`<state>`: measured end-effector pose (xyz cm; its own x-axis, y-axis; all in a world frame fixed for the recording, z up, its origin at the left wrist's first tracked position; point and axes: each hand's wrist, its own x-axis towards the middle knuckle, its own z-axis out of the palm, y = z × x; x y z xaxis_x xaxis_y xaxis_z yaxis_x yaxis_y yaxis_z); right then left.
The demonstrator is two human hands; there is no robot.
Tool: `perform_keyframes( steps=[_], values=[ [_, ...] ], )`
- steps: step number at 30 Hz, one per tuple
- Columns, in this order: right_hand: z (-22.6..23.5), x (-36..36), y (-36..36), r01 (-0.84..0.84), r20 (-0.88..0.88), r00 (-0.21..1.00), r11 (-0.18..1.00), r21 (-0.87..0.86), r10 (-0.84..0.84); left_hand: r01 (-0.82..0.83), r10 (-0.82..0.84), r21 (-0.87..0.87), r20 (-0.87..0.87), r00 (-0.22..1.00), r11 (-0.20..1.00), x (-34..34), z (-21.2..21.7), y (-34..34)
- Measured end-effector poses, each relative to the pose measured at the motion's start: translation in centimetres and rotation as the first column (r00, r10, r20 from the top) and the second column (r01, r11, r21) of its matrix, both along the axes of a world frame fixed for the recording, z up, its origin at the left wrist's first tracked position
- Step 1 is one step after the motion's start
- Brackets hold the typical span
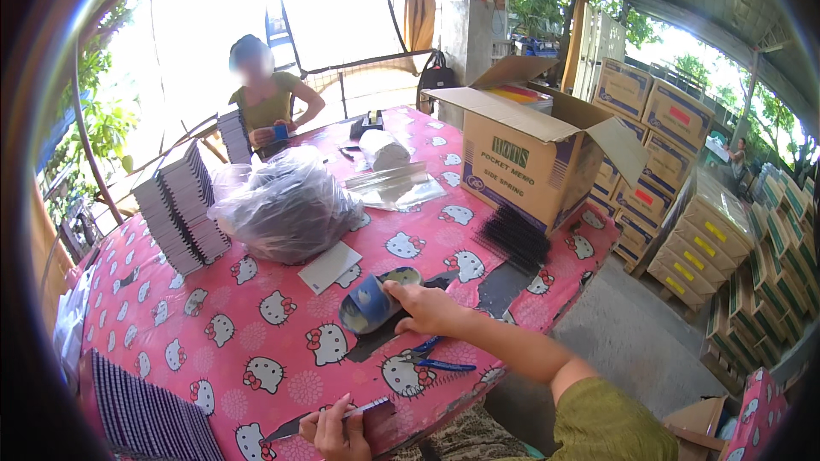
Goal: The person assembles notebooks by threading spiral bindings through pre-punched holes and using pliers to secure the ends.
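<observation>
We clamp our right hand (427, 307) on the light, stiff blue tape roll (369, 300) by its rim; our left hand (335, 431) pinches a thin dark notebook (363, 412) nearer us.

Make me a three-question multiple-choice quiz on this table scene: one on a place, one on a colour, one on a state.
1. Where do the blue-handled pliers lie?
A. on the tablecloth below the right hand
B. inside the cardboard box
C. on the floor

2. What colour is the tablecloth?
A. green
B. pink
C. white

3. How is the cardboard box?
A. taped shut
B. crushed flat
C. flaps open

Answers: 1 A, they rest just under that hand; 2 B, pink with cartoon cats; 3 C, its flaps stand spread.
</observation>
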<state>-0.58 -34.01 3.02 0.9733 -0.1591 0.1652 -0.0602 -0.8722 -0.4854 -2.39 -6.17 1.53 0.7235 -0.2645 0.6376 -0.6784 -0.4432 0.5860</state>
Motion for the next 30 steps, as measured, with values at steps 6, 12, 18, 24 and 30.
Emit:
perform_keyframes(
  steps=[6, 12, 18, 24, 30],
  values=[
    [-3.5, 2.1, -3.5, 0.018, 0.146, 0.989, 0.977, -0.215, 0.014, 0.128, -0.129, 0.041, 0.046, 0.991, 0.991, 0.4, 1.0, 0.9],
    [0.6, 0.4, 0.4, -0.013, 0.094, 0.996, 0.998, 0.061, 0.008, 0.156, -0.156, 0.027, 0.0, 0.988, 0.987, 0.5, 1.0, 1.6],
    [0.7, -3.1, 3.9, -0.386, -0.013, 0.862, 0.673, 0.63, 0.507, 0.15, -0.15, 0.009, 0.011, 0.989, 0.989, 0.2, 1.1, 1.1],
    [1.0, -2.9, 5.7, -0.439, 0.121, 0.892, 0.775, 0.454, 0.435, 0.078, -0.09, -0.07, -0.178, 0.98, 0.994, 0.2, 1.1, 1.0],
    [0.6, -2.5, 6.4, -0.461, 0.222, 0.862, 0.522, 0.718, 0.456, 0.086, -0.118, -0.131, -0.261, 0.958, 0.988, 0.5, 0.9, 1.7]
  ],
)
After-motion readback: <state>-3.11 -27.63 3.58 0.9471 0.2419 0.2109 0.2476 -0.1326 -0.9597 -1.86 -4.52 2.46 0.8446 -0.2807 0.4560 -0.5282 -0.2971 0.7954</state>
